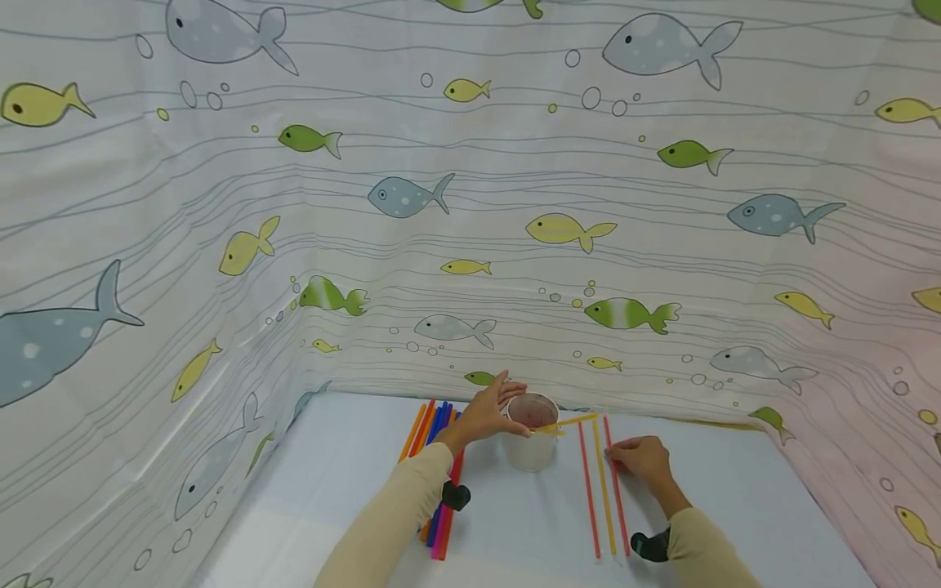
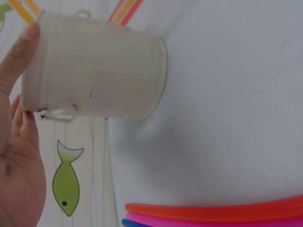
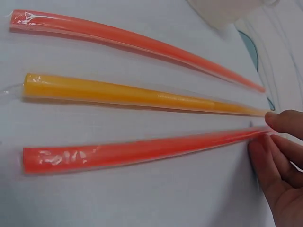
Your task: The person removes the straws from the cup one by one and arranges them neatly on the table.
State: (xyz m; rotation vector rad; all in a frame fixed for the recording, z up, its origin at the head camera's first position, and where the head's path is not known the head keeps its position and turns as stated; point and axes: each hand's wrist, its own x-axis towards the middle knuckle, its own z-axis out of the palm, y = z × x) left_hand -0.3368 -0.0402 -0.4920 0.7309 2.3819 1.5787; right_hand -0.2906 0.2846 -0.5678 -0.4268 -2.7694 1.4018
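My left hand (image 1: 485,412) grips a small white bucket (image 1: 531,453) at its upper rim, the thumb in front and the fingers at the side by a wire handle loop. Yellow straws (image 1: 577,421) stick out over the bucket's rim close to that thumb. On the right, three straws in clear wrappers lie side by side: a red straw (image 1: 590,498), a yellow straw (image 1: 604,490) and another red straw (image 3: 94,155). My right hand (image 1: 647,459) pinches the rightmost red straw near its far end, with a fingertip right at the yellow straw's end in the right wrist view.
A bundle of orange, blue, pink and red straws (image 1: 439,523) lies left of the bucket, partly under my left forearm. The table (image 1: 294,506) has a white cover. A fish-patterned curtain (image 1: 515,180) rises behind the table and along both sides.
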